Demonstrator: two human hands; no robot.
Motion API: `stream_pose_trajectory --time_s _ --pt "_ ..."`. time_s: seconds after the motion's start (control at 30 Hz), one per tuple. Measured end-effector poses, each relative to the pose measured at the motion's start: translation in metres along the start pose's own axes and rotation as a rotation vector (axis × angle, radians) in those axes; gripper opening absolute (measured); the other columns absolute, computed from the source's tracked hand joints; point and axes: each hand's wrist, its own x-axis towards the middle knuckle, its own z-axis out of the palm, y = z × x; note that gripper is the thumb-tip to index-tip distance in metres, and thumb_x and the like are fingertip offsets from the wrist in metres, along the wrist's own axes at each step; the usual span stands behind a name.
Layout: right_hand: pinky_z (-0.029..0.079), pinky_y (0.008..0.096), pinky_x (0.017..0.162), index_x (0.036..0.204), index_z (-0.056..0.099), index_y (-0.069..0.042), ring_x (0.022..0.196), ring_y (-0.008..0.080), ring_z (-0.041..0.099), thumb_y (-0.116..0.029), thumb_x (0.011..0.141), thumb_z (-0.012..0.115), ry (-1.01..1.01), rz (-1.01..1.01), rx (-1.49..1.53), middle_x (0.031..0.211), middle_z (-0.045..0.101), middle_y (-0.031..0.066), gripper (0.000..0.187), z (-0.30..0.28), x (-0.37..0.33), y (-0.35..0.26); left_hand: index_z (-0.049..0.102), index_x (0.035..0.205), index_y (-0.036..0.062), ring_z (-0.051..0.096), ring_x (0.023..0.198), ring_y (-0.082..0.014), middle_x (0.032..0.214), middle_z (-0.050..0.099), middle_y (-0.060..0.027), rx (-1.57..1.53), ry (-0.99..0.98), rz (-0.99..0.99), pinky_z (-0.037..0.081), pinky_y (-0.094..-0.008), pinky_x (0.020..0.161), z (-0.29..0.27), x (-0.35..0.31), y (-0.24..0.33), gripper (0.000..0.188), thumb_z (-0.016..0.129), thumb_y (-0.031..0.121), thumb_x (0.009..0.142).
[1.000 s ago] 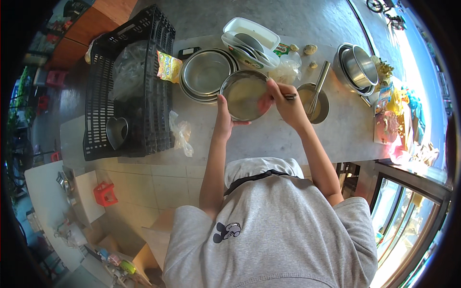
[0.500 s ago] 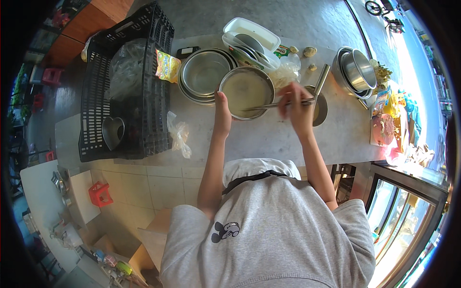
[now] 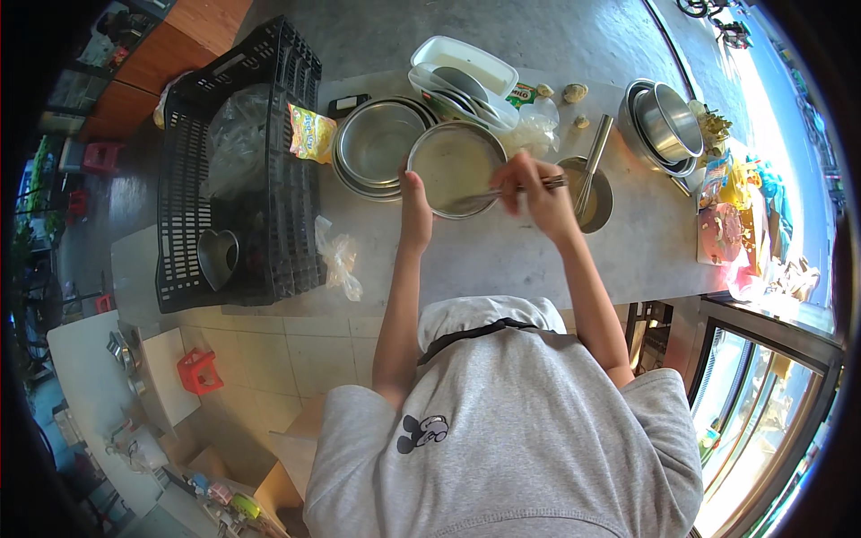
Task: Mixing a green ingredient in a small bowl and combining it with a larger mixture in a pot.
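Note:
My left hand (image 3: 416,213) grips the near left rim of a round metal bowl (image 3: 456,170), thumb along its outer side. Pale, yellowish liquid covers the bowl's bottom. My right hand (image 3: 540,193) is closed around thin dark chopsticks (image 3: 558,181), blurred by motion, their tips dipping into the liquid. To the right of that hand stands a metal pan (image 3: 603,215) with a whisk (image 3: 595,157) leaning in it. Several nested round metal pans (image 3: 381,143) sit just left of the bowl.
A black plastic crate (image 3: 296,188) holding plastic bags and a heart-shaped tin (image 3: 218,258) stands left. Beside it are a yellow packet (image 3: 311,134) and a clear bag (image 3: 338,258). White containers (image 3: 466,67) lie beyond the bowl; stacked metal bowls (image 3: 673,125) stand at right.
My right hand has shifted slightly left and toward the bowl, moving the chopsticks in the liquid. The left hand keeps its hold on the bowl. The view has shifted a little.

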Motion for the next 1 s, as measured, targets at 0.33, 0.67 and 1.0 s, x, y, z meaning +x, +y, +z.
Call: stream_pose_trajectory --time_s 0.33,0.67,1.0 --pt "0.044 0.0231 0.050 0.078 0.059 0.005 0.049 0.0117 0.052 -0.022 0.096 0.037 0.272 -0.311 0.119 0.058 0.057 0.0071 0.039 0.010 -0.011 0.004 0.024 0.134 0.0015 0.025 0.127 -0.0292 0.137 0.024 -0.0159 0.240 0.067 0.406 0.019 -0.0375 0.104 0.010 0.000 0.076 0.065 0.021 0.051 0.092" --pt "0.045 0.0233 0.055 0.078 0.057 0.004 0.056 0.0120 0.056 -0.023 0.095 0.041 0.471 -0.340 -0.016 0.065 0.060 0.0078 0.036 0.015 -0.035 0.006 0.025 0.134 0.0021 0.029 0.120 -0.0304 0.133 0.031 -0.0184 0.344 0.063 0.502 0.023 -0.0390 0.100 0.020 0.001 0.080 0.062 0.022 0.048 0.093" --pt "0.046 0.0248 0.055 0.078 0.056 0.004 0.056 0.0160 0.057 -0.032 0.096 0.033 0.377 -0.128 0.310 0.067 0.059 0.0102 0.046 0.011 -0.044 0.003 0.026 0.134 0.0019 0.030 0.117 -0.0320 0.134 0.032 -0.0178 0.477 0.097 0.519 0.024 -0.0395 0.098 0.032 -0.006 0.080 0.061 0.020 0.047 0.093"
